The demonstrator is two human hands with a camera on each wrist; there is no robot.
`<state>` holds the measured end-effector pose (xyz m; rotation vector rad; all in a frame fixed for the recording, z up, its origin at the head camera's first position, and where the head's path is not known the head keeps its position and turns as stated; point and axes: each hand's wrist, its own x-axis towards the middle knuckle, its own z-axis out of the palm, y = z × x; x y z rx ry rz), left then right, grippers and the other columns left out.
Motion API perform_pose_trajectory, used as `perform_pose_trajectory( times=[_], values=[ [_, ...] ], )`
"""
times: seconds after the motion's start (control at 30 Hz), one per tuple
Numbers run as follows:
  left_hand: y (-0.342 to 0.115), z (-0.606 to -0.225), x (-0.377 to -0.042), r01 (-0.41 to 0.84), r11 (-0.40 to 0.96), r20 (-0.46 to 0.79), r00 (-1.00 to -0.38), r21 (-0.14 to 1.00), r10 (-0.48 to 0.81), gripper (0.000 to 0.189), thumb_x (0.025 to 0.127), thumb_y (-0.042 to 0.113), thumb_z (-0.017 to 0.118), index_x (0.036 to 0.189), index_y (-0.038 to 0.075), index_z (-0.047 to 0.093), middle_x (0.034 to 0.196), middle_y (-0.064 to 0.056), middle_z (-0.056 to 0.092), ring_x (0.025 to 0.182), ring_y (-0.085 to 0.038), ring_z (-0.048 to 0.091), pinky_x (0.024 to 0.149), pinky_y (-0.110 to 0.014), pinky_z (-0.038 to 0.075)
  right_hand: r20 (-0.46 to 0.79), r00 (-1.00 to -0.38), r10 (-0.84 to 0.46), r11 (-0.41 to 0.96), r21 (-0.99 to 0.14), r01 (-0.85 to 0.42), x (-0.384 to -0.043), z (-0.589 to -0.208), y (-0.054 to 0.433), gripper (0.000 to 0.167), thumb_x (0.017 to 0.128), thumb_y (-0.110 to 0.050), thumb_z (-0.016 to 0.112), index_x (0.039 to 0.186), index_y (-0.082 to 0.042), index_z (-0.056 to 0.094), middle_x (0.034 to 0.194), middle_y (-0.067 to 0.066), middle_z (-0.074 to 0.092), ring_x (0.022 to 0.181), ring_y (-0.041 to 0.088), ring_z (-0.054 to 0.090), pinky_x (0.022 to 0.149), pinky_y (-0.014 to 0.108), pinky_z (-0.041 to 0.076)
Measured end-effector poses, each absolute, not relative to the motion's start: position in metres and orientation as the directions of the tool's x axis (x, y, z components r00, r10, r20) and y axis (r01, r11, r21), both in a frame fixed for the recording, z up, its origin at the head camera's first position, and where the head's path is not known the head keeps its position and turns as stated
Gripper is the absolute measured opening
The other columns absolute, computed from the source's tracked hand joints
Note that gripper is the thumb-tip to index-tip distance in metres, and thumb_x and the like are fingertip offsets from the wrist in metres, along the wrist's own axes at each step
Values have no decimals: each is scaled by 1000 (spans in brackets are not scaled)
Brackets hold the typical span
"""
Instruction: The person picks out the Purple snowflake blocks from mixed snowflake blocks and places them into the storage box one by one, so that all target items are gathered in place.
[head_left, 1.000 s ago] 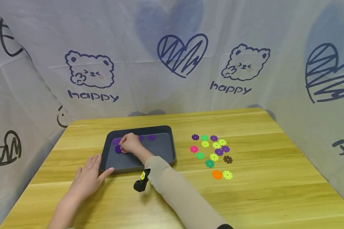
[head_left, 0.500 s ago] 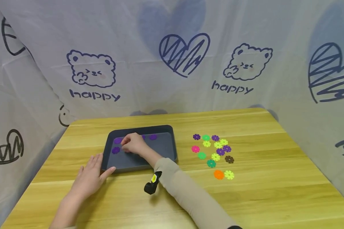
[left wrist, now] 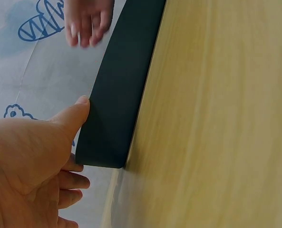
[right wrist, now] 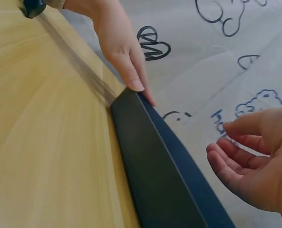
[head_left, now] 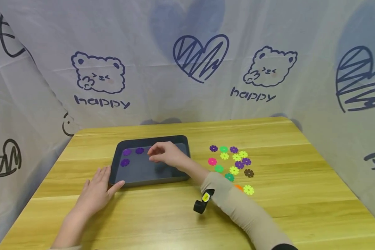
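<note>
My left hand rests at the near left corner of a dark grey tray, its thumb touching the front rim and its fingers, fairly straight, along the left side. Over the middle of the tray, my right hand is raised with loosely bent fingers; the right wrist view shows nothing between thumb and fingers. Inside the tray lie a light purple notched disc, a dark purple disc beside it, and another purple disc in front. The right hand hides part of the tray's back row.
Right of the tray, loose notched discs lie on the wooden table: several purple and yellow ones, green ones, a pink disc, a brown disc and an orange disc partly behind the right sleeve. A printed white cloth surrounds the table.
My right hand has let go of the purple disc at the tray's left and moved rightward and up over the tray's middle. The left hand has stayed at the corner.
</note>
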<state>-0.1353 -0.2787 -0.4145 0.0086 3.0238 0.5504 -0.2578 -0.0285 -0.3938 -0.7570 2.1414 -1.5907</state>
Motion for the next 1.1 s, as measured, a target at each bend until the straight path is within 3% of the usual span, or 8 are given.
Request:
perform_pose_trajectory(
  times=[0.23,0.47,0.7,0.93,1.1],
  values=[
    [-278,-413,-136,15,940,-46,-998,341,33,94,96,62,42,152,-8,16,156,-34,17,145,-52,11,108,-78,8,87,-802,-591,151,-964,-217,-254,-387,35,25,92,-9,67,114,3,64,113,22,66,90,10,66,96,51,54],
    [-280,-412,-137,16,939,-46,-998,344,34,93,97,61,42,152,-9,16,156,-35,18,145,-53,12,107,-78,9,69,-866,-495,156,-974,-167,-263,-384,84,29,93,-10,65,118,4,61,118,27,63,108,38,63,99,48,52],
    [-279,-412,-136,6,938,-54,-998,346,26,93,97,60,43,152,-10,16,156,-35,17,145,-53,11,109,-77,8,58,-925,-376,231,-961,-154,-291,-392,125,29,95,-15,64,119,0,61,120,24,62,105,27,64,102,50,50],
    [-279,-414,-133,6,939,-57,-998,345,27,94,97,61,42,151,-10,17,155,-35,18,144,-54,13,108,-77,9,3,-949,-314,271,-958,-93,-309,-411,143,34,95,-10,61,124,8,56,122,27,59,112,36,60,102,47,51],
    [-279,-414,-134,2,937,-57,-998,351,24,94,97,62,41,152,-10,15,155,-35,17,144,-53,12,108,-77,9,12,-957,-289,370,-921,-123,-317,-420,147,35,95,-9,61,125,8,56,120,23,62,107,30,61,95,42,54]
  ],
)
